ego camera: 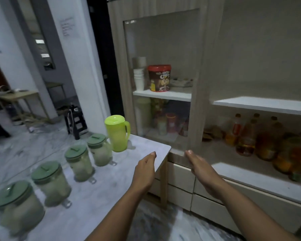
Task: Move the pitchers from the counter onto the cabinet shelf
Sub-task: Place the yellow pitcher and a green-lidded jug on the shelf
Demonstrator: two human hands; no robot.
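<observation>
Both hands [144,168] [201,166] flat-fingered, empty, over marble counter [101,197].
Five pitchers [117,133] stand there; glass-door cabinet [195,119] contents blurred.

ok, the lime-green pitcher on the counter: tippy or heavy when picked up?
The lime-green pitcher is tall and narrow, so probably tips if pushed high. It looks like thin plastic, likely light; contents not visible. Its side handle should give a secure grip.

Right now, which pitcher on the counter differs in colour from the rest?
The lime-green pitcher at the far end of the row; the other four pitchers are translucent with dark green lids.
</observation>
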